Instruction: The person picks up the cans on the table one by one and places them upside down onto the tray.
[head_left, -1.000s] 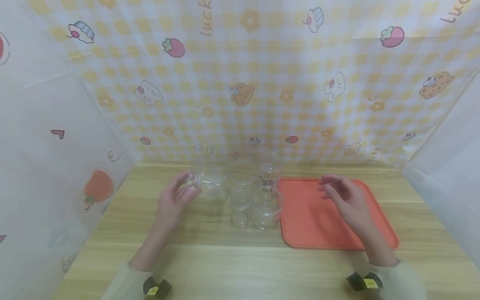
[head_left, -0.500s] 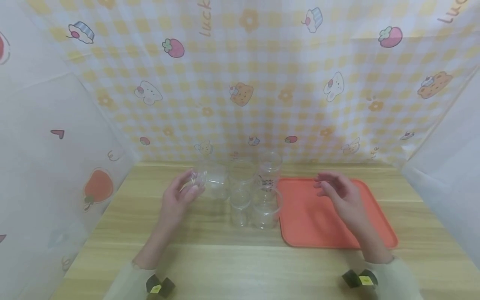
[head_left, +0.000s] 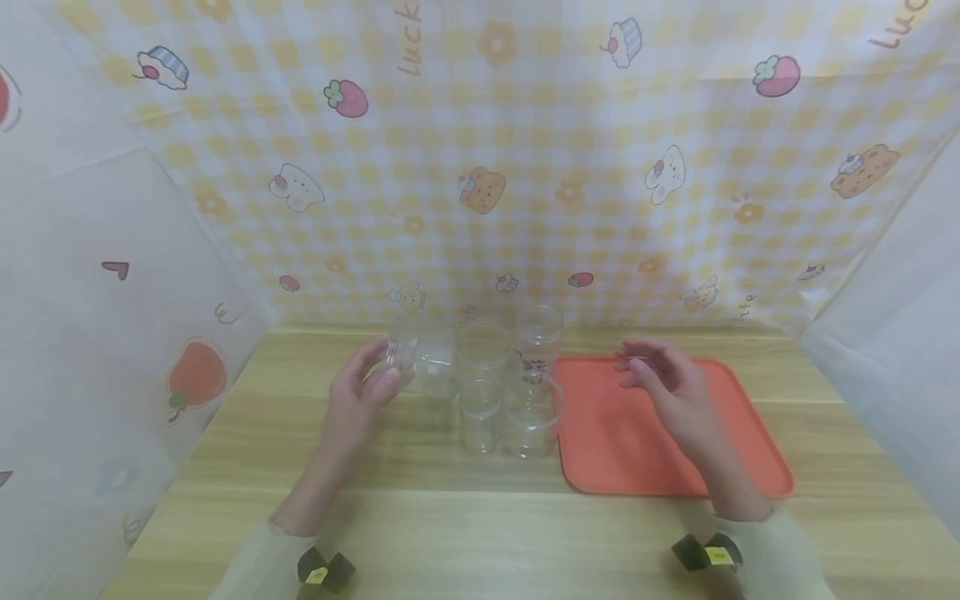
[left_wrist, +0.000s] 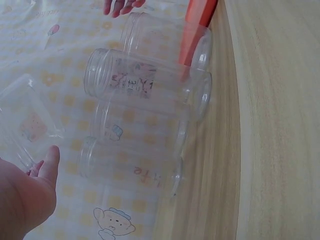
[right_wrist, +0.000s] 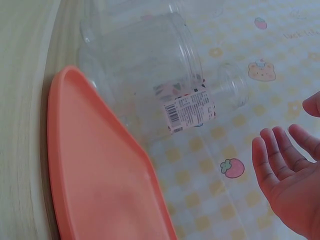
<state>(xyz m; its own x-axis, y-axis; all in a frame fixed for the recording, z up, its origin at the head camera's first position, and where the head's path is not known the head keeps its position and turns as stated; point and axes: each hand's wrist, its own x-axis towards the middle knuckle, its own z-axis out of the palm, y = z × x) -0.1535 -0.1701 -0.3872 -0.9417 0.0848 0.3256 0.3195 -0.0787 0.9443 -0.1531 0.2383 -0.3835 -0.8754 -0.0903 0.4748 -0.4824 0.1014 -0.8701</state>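
The left hand (head_left: 356, 392) is pinching a clear jar (head_left: 432, 357) by its ringed end, between thumb and fingers, the gap being only as wide as the jar is making it; the right hand (head_left: 670, 387) is hanging over the orange tray (head_left: 596, 467) on the right, its fingers bending loosely and well apart from the thumb, and it is holding nothing. The clear jar is leaning onto its side at the left of the group, and in the left wrist view it is appearing raised above the table (head_left: 450, 537). To its right, four jars are standing upright: a labelled jar (head_left: 538, 354) at the far right, a middle jar (head_left: 483, 350) beside it, and, nearer, a small jar (head_left: 480, 421) and a wide jar (head_left: 531, 425). In my judgement, the main danger is knocking: the other end of the clear jar is pointing very near to the middle jar, so a careless swing to the right could be pushing that one into the small jar. Slipping is a second danger, because a single hand is supporting the clear jar by one end and its wall is looking smooth. Also, the transparent edges are overlapping, so distances could be misleading the person; I cannot tell whether the clear jar is touching the middle jar.
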